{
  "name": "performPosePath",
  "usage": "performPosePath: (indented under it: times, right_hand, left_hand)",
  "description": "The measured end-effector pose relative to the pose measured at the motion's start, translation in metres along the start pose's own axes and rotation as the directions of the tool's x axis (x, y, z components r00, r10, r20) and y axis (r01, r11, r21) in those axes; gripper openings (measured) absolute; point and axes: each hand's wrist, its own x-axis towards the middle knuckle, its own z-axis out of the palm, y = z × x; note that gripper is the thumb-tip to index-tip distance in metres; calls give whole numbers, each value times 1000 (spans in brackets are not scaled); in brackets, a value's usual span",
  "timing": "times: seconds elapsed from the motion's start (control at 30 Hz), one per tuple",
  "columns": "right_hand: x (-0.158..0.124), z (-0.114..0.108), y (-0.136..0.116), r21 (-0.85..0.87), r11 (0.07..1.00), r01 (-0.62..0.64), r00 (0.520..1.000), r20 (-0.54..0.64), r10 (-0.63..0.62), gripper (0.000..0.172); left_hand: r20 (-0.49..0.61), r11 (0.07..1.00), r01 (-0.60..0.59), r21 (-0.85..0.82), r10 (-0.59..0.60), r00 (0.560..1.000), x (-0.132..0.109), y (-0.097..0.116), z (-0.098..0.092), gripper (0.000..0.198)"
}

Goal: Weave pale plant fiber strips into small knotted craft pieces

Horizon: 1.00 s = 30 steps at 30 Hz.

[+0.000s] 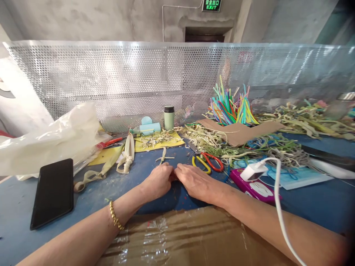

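Along the bottom of the frame, we have brown cardboard (183, 236) at the near side of our blue desk (91, 207). Just above it, at the centre, our left hand (158, 181) and right hand (195, 181) come together, fingers curled; we cannot tell how tightly either grip closes or what it holds. Right at the left hand's knuckles we see a small pale husk cross (164, 157), its lower end hidden. Right of centre lie red and yellow scissor handles (221, 164). Farther up, a green bottle (169, 120) stands before a perforated screen (138, 77).
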Motion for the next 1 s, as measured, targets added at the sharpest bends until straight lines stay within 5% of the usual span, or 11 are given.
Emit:
performPosePath:
  times: [0.57,0.87,1.0]
  right_hand:
    - [-6,2,4,-73,993,-90,994,-64,85,18]
    - [-9,-3,-4,-244,968,63,997,-30,-73,29]
    - [-10,-10,5,-106,984,144,989,-6,-145,25]
  left_hand:
    - [48,995,70,71,-73,996,2,12,-6,17]
    - [28,991,65,118,-69,997,-2,14,-3,15]
    - [15,993,33,111,-35,999,-7,13,-3,15]
